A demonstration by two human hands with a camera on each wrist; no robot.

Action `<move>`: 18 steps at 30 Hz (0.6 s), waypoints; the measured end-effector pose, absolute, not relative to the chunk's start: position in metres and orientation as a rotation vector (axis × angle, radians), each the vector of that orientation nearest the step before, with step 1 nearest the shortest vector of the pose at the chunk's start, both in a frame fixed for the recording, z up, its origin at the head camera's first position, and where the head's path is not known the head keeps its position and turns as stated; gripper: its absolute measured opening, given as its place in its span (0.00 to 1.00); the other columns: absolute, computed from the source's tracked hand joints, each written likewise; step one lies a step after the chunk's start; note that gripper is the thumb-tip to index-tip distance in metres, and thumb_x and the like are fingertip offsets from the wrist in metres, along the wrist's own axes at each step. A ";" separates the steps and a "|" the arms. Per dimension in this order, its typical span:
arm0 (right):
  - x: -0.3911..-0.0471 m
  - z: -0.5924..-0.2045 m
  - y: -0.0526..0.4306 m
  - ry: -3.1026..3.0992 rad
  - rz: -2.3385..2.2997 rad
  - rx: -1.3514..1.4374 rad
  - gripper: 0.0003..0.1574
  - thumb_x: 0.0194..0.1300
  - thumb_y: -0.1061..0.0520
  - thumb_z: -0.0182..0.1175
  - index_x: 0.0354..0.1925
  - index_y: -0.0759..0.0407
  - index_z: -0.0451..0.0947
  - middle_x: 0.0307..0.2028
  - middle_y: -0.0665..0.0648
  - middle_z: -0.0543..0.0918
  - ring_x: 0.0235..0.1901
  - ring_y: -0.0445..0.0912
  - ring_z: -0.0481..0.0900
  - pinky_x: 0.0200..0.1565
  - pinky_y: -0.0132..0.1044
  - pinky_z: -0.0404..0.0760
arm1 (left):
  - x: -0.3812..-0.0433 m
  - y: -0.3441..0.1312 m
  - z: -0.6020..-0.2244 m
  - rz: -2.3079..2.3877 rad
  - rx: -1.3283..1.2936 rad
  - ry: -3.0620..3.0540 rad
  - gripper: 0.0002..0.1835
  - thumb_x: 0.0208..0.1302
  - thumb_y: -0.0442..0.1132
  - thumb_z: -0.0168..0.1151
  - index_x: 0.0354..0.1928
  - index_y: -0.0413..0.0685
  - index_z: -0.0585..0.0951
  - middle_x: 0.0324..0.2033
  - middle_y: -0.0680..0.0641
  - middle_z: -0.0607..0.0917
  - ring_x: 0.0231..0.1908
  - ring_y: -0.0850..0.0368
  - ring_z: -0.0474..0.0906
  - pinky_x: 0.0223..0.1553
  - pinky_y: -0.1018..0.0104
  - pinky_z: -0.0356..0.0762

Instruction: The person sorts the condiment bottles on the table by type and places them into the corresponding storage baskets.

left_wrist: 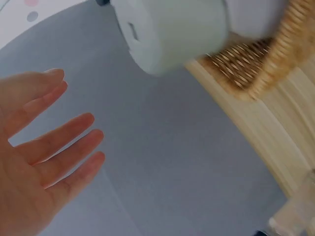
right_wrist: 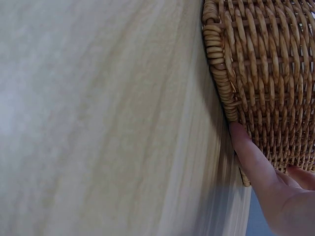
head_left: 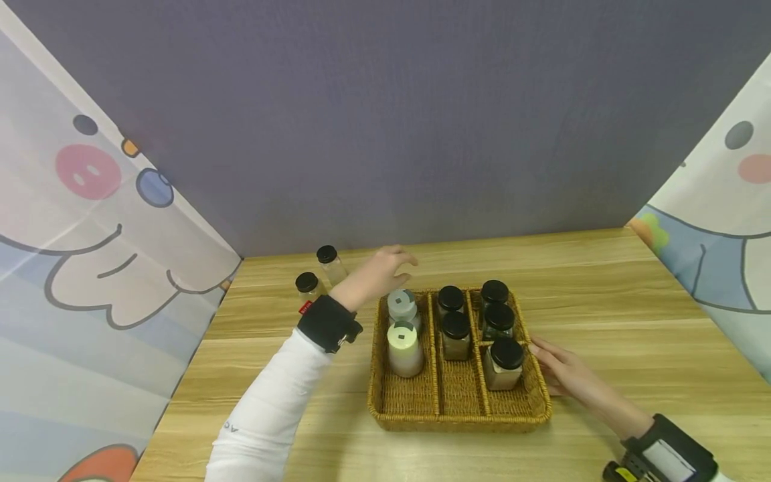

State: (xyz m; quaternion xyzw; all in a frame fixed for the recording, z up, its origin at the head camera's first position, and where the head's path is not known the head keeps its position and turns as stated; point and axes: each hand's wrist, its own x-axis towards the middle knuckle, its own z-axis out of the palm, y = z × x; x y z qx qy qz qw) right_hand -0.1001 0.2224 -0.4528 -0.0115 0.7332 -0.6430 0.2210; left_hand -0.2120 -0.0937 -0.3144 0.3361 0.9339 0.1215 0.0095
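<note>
My left hand is raised above the back left corner of a woven basket, fingers spread and holding nothing. Just below it, in the basket's left compartment, stand a grey-capped bottle and a bottle with a pale green cap. My right hand rests against the basket's right side. The right wrist view shows its extended finger along the lower edge of the wicker wall. Black-lidded jars stand in the middle compartment, one being a front jar, and in the right compartments, including a square jar.
Left of the basket, two black-capped jars stand on the wooden table: a rear jar and a front jar with a red label, partly behind the left wrist. A grey panel rises behind the table, with printed cloth at the sides.
</note>
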 end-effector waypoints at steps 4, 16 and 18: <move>-0.100 -0.452 0.222 2.029 -1.775 -0.033 0.41 0.69 0.46 0.39 0.66 0.68 0.36 0.60 0.77 0.48 0.56 0.67 0.60 0.44 0.48 0.77 | -0.213 -0.108 -0.316 0.386 0.982 2.961 0.16 0.58 0.36 0.58 0.50 0.45 0.76 0.51 0.42 0.74 0.52 0.48 0.69 0.51 0.60 0.71; -0.099 -0.452 0.222 2.038 -1.756 -0.017 0.41 0.69 0.45 0.39 0.66 0.67 0.36 0.61 0.76 0.48 0.57 0.67 0.58 0.43 0.48 0.77 | -0.216 -0.142 -0.320 0.423 0.843 3.067 0.14 0.58 0.36 0.58 0.48 0.45 0.77 0.46 0.43 0.77 0.47 0.49 0.72 0.46 0.60 0.73; -0.099 -0.452 0.222 2.033 -1.761 -0.024 0.41 0.69 0.46 0.39 0.66 0.67 0.35 0.61 0.76 0.48 0.57 0.67 0.58 0.43 0.48 0.77 | -0.216 -0.147 -0.321 0.431 0.813 3.073 0.14 0.58 0.36 0.58 0.48 0.45 0.77 0.45 0.43 0.77 0.47 0.49 0.72 0.47 0.60 0.73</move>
